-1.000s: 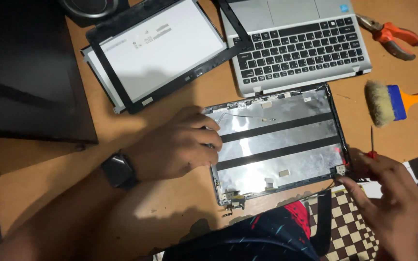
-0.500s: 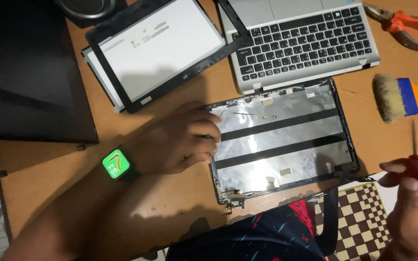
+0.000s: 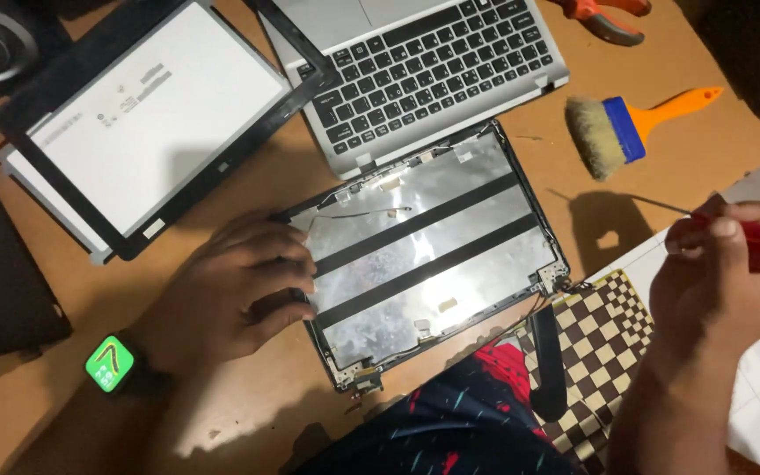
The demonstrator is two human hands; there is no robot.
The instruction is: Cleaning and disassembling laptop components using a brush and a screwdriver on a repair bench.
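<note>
Right hand [image 3: 732, 264] grips my red-handled screwdriver [image 3: 754, 233], right of the foil-lined laptop lid shell [image 3: 424, 255]; left hand [image 3: 239, 286] presses its near-left edge, long axis slanting

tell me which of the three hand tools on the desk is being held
The red-handled screwdriver, gripped in the right hand. The brush and orange pliers lie untouched.

Dim warm light, hard shadows (foil glares).
</note>
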